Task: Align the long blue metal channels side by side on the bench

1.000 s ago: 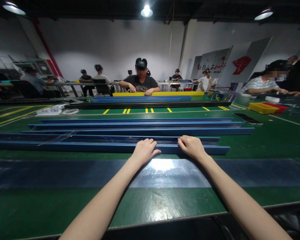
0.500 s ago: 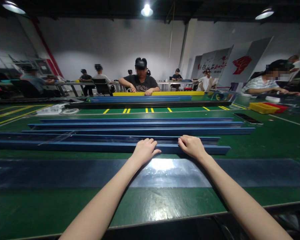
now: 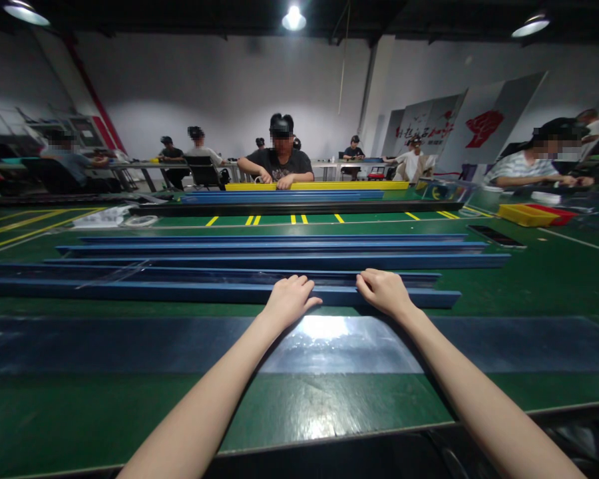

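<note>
We curl both bare hands over the nearest blue rail point(image 3: 219, 293), our left hand point(image 3: 288, 297) with its thumb pointing out to the right along the front wall, our right hand point(image 3: 385, 291) with its fingers bent in toward the left. The fingertips are hidden from us, so we cannot tell whether either hand grasps the rail or merely rests on it. We have a gap between the hands, where the rail's front wall shows, and its right end lies a little beyond our right hand; leftward it runs to the edge of our view.

Under our forearms we see a long glossy strip point(image 3: 329, 356) lying flat across the green table point(image 3: 299, 409). Just behind the nearest rail we see more blue rails point(image 3: 329, 261) side by side, with a phone point(image 3: 496, 236) near their right ends. Farther back we see a long black bar point(image 3: 299, 209), then thinner blue bars point(image 3: 279, 197) and a yellow bar point(image 3: 349, 186), which a co-worker point(image 3: 284, 163) facing us touches. Off to the right we find a yellow tray point(image 3: 524, 214) beside a red tray point(image 3: 562, 215), near a person in a striped shirt point(image 3: 519, 167).
</note>
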Tool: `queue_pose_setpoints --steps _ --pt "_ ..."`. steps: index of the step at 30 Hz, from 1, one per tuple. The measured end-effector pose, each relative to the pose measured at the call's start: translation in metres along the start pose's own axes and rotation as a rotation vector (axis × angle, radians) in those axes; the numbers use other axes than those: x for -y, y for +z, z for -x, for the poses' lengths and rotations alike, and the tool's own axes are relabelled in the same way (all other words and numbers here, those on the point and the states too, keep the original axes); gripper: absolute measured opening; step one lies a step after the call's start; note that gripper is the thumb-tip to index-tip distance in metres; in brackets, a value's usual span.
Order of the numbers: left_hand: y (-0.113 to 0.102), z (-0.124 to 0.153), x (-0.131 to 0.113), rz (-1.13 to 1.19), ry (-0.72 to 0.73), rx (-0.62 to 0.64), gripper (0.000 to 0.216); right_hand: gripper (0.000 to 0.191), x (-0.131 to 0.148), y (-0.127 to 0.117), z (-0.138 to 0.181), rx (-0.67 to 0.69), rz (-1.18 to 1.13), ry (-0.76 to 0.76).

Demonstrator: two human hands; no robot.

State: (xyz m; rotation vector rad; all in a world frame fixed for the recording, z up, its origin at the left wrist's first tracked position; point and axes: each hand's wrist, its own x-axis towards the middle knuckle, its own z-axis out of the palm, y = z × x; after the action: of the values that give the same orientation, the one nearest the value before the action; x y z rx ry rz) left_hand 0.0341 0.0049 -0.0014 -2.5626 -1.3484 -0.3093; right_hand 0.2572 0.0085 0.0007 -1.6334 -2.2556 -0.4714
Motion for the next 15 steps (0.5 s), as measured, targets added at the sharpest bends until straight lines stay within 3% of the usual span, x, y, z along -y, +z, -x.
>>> queue_pose_setpoints --steps 15 --pt "0.001 0.0 0.0002 0.004 0.004 -0.008 0.032 0.041 0.0001 -0.0003 0.0001 -0.021 0.001 0.003"
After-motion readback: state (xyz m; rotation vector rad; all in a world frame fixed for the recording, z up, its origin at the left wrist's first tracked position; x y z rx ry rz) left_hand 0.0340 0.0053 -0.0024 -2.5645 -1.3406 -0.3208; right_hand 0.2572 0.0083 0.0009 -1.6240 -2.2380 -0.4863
